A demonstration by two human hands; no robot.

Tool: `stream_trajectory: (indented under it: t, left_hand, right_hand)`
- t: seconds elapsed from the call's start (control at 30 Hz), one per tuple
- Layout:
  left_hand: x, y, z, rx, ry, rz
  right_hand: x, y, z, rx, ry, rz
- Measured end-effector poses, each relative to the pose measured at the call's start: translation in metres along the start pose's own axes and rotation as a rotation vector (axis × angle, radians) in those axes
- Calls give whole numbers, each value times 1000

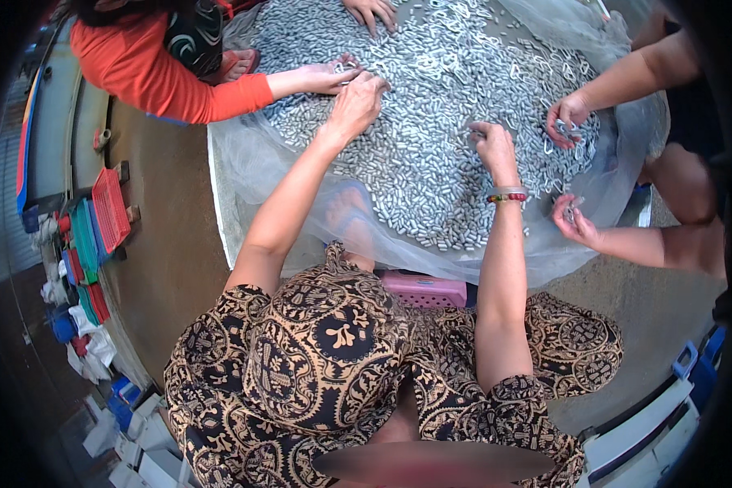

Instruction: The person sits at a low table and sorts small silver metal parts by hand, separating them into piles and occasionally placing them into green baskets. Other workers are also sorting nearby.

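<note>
A wide heap of small grey metal pieces (419,175) spreads before me, mostly short cylinders, with oblong metal links (537,69) among them toward the far right. My left hand (356,107) reaches to the heap's left part, its fingers bent and closed; what they hold, if anything, is hidden. Close beside its fingertips is another person's hand (327,77) with a link in it. My right hand (494,149), with a beaded bracelet (507,196) at the wrist, is over the heap's right side. Its fingers curl together around something too small to name.
A translucent mesh sheet (293,175) lies under the heap. On the right, a person's two hands (568,118) hold metal pieces; another hand (372,11) rests at the far edge. A pink plastic basket (424,289) is near my lap. Red crates (111,213) stand left.
</note>
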State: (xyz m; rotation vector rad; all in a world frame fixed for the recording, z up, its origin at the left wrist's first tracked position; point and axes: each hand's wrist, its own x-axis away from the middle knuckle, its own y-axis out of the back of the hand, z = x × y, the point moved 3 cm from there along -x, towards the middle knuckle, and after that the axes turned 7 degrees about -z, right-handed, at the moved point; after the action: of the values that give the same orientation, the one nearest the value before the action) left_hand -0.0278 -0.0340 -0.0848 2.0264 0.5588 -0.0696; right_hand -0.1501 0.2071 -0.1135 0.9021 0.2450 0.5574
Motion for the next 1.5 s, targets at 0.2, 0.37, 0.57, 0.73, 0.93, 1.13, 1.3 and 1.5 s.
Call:
stream_trajectory:
  t: [0.2, 0.37, 0.57, 0.73, 0.93, 1.13, 1.3, 1.5]
  left_hand:
    - [1, -35, 1, -297, 82, 252]
    - [-2, -24, -2, -30, -81, 198]
    - [-22, 28, -13, 503, 151, 207]
    - [-16, 40, -12, 923, 523, 252]
    - [5, 34, -4, 1829, 523, 343]
    - [8, 15, 17, 1647, 696, 302]
    - [14, 7, 18, -93, 207, 226]
    - [16, 7, 13, -135, 272, 236]
  right_hand:
    - [2, -12, -13, -32, -69, -103]
    - [20, -49, -4, 35, 126, -97]
    - [23, -64, 17, -389, 113, 355]
    - [16, -49, 34, -394, -197, 152]
    - [-5, -9, 14, -1088, -432, 1]
    - [-6, -4, -2, -1020, -448, 43]
    - [-13, -8, -20, -388, -199, 24]
    - [-55, -47, -2, -265, -30, -140]
